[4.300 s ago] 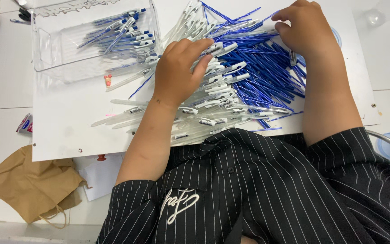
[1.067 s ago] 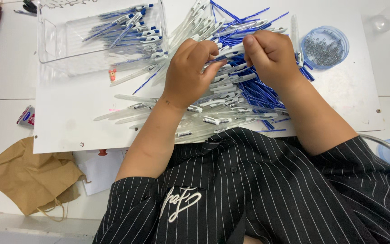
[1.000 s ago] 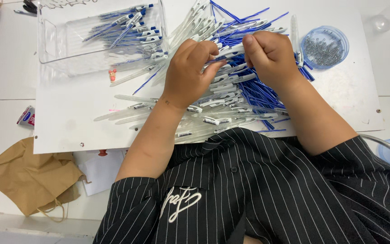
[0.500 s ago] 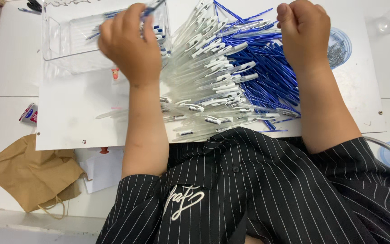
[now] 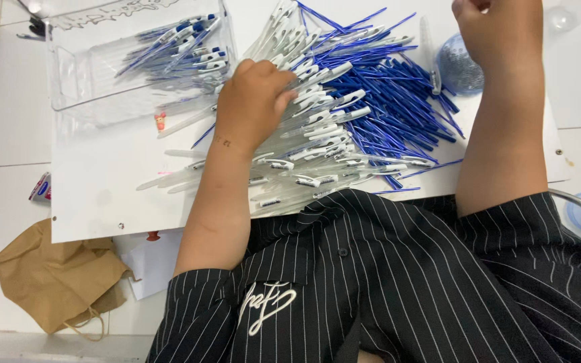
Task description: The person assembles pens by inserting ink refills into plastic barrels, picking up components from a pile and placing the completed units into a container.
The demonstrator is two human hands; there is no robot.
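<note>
Two bare hands work over a white board (image 5: 102, 195) heaped with pen parts. The left hand (image 5: 253, 101) lies knuckles-up on the pile of clear pen barrels (image 5: 304, 154), its fingers curled down among the white clips at their tips; whether they pinch one barrel or only press on the heap cannot be told. Just beyond those fingertips, spreading away to the right, lies the mass of blue refills (image 5: 391, 114). Off to the left of the knuckles stands a clear plastic box (image 5: 75, 74) with finished blue-and-white pens (image 5: 176, 50) lying inside it. The right hand (image 5: 492, 30) is raised at the far right edge of the board, fingers clenched into a loose fist; what they grip, if anything, is hidden. Just below and left of that fist sits a small round tub (image 5: 458, 67) of tiny metal pieces. A brown paper bag (image 5: 55, 282) lies on the floor, well apart from both hands
</note>
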